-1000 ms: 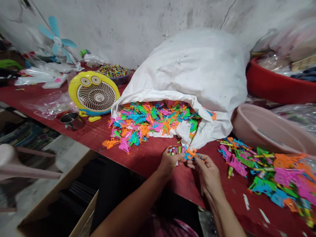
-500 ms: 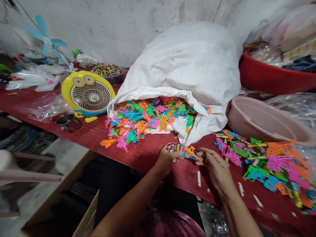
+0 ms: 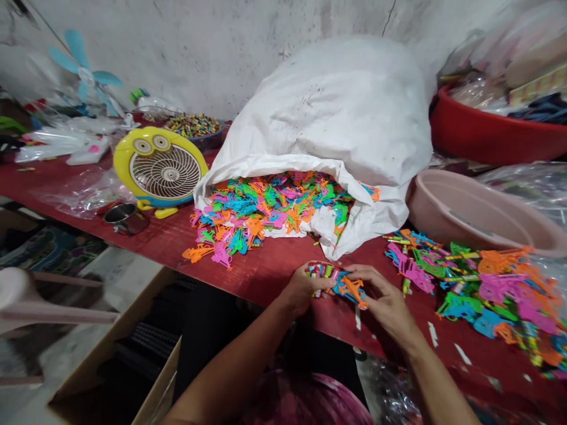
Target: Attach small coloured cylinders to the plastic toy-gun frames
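- Far left on the red table (image 3: pixel 274 268), a yellow fan (image 3: pixel 160 169) with two round eyes faces me, a small metal cup (image 3: pixel 124 217) just in front of it.
- Behind the fan sits a bowl of small colourful pieces (image 3: pixel 195 126).
- In the middle a big white sack (image 3: pixel 336 112) lies on its side, its mouth toward me, and bright plastic toy pieces (image 3: pixel 266 209) in orange, green, pink and blue spill from it onto the table.
- My left hand (image 3: pixel 305 289) is curled, palm up, just in front of the sack's mouth; its grip is clenched around a bundle of short multicoloured sticks (image 3: pixel 319 273).
- Touching that bundle on its right is an orange and blue toy piece (image 3: pixel 352 289), thin and flat, held low over the table's near edge.
- My right hand (image 3: pixel 385 298) grasps this toy piece, fingers bent over it from above, thumb side toward my left hand; the forearm runs down to the right.
- Further right lies a second heap of toy pieces (image 3: pixel 482 289), well apart from my hands.
- Behind that heap stands a pink basin (image 3: pixel 478 215), and behind it a red tub (image 3: pixel 491 139).
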The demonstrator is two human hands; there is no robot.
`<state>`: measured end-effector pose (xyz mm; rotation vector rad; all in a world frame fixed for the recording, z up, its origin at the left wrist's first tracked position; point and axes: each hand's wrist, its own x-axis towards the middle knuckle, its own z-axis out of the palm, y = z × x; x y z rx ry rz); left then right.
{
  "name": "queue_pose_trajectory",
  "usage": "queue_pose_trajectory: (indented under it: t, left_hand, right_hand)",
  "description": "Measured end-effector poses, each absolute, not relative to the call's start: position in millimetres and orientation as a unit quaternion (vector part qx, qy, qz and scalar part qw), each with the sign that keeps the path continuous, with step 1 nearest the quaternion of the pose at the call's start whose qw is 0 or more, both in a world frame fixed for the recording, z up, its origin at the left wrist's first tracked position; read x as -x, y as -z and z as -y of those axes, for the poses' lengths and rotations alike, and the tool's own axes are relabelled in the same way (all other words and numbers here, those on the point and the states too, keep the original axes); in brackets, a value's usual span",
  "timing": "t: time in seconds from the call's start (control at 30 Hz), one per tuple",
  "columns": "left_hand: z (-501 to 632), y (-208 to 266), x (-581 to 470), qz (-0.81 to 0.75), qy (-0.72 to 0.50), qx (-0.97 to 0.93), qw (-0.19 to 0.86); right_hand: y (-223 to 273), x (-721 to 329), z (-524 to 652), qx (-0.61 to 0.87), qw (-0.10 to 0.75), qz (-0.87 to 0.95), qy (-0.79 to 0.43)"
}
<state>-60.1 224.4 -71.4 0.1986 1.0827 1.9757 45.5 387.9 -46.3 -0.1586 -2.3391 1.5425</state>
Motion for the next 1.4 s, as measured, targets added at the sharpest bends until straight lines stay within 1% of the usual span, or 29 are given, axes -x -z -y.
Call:
queue_pose_trajectory:
  t: [0.1, 0.2, 0.33, 0.53, 0.7, 0.87, 0.97, 1.2, 1.4]
  left_hand:
    - [-226.0, 69.1, 58.9, -0.461, -0.788, -0.050, 0.404]
    - [-228.8, 66.4, 57.0, -0.466, -0.801, -0.045, 0.373]
    - [-232.5, 66.9, 53.0, -0.439, -0.824, -0.058, 0.355]
    - [-233.1, 71.8, 50.2, -0.461, -0.823, -0.089, 0.322]
    - [-233.3, 75.6, 50.2, -0.467, -0.821, -0.088, 0.315]
    - [-232.0, 79.7, 51.2, -0.464, -0.816, -0.113, 0.325]
    - [-228.8, 79.0, 52.1, -0.444, -0.818, -0.131, 0.342]
    - [-222.8, 75.7, 56.1, -0.444, -0.802, -0.142, 0.374]
    - [-218.1, 80.1, 63.6, -0.425, -0.784, -0.176, 0.416]
  right_hand:
    - [52.3, -50.5, -387.7, 0.138, 0.210, 0.790, -0.560]
    - [59.3, -52.1, -385.3, 0.228, 0.226, 0.700, -0.638]
    - [68.5, -48.0, -378.2, 0.247, 0.227, 0.623, -0.707]
    - [75.2, -39.5, -358.6, 0.242, 0.205, 0.592, -0.741]
    - [73.5, -41.7, -355.4, 0.259, 0.198, 0.629, -0.706]
    - [68.8, -51.1, -367.0, 0.261, 0.186, 0.718, -0.618]
    - [67.5, -53.0, -371.3, 0.244, 0.172, 0.757, -0.581]
    - [70.3, -54.2, -373.5, 0.205, 0.152, 0.794, -0.552]
    - [62.2, -53.2, -376.9, 0.144, 0.167, 0.856, -0.467]
